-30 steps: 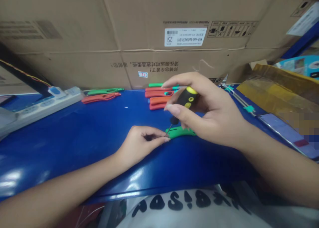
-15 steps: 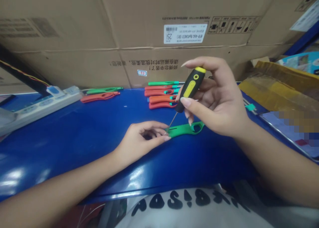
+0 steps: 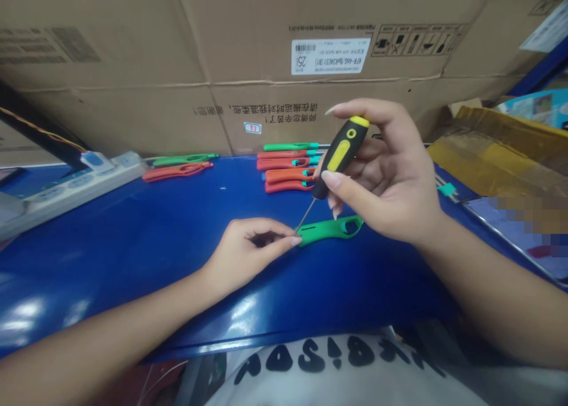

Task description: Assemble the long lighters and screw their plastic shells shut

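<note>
Lying along the left side of the blue desk (image 3: 133,246), a white power strip (image 3: 75,188) carries a plug (image 3: 97,162) at its far end, with yellow and red wires (image 3: 42,129) sloping down toward it. Just right of the strip, near the cardboard wall (image 3: 142,45), a green tool handle (image 3: 184,160) and an orange-red tool handle (image 3: 177,172) lie side by side. Next comes the left hand (image 3: 252,249), thumb and forefinger pinched on the left end of a green slotted handle (image 3: 326,231); anything tiny between the fingertips is hidden. That slotted handle lies on the desk in front of the person, its looped end pointing right, toward the right hand. Behind it, a row of green, red and orange handles (image 3: 286,176) with teal parts lies close together. The right hand (image 3: 390,187) grasps a black and yellow screwdriver (image 3: 339,154), tilted, its thin shaft running down and left to the left hand's fingertips at the slotted handle's end. Farther right are a teal-marked rod (image 3: 446,190), a tape-covered carton (image 3: 506,148) and, below that, a phone (image 3: 510,240).
</note>
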`<action>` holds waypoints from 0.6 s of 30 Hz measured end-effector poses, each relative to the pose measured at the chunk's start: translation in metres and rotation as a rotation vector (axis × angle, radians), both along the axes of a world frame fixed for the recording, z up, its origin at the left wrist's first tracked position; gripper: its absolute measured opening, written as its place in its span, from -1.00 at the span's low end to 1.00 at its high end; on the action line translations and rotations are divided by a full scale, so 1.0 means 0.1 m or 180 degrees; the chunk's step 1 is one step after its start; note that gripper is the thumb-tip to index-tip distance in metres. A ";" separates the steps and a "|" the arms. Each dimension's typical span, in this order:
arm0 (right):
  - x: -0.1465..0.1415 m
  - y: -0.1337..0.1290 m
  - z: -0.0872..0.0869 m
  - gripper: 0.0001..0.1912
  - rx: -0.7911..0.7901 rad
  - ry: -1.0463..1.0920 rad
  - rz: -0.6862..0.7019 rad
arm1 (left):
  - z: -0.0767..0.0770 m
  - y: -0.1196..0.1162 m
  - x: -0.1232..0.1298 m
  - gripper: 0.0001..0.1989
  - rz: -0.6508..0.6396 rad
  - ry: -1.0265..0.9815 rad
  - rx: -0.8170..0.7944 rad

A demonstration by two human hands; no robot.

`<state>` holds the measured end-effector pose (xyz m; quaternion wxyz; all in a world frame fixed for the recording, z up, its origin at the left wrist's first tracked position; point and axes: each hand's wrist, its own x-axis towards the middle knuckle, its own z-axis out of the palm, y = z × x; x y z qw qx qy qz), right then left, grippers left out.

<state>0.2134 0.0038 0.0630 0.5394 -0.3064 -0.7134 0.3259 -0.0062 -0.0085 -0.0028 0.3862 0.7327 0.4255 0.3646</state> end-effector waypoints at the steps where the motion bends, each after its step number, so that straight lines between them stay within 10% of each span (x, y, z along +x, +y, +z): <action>1: 0.00 0.00 0.00 -0.43 0.0006 -0.0005 -0.0007 | 0.00 0.00 0.00 -0.87 -0.0007 0.0008 0.0015; 11: -0.04 -0.05 -0.05 -0.46 0.0631 -0.0324 -0.0437 | -0.02 -0.01 0.01 -0.88 -0.0051 0.0112 0.0103; 18: -0.08 -0.09 -0.04 -0.48 0.0207 -0.0382 -0.0087 | -0.04 -0.01 0.01 -0.90 -0.0235 0.0142 0.0242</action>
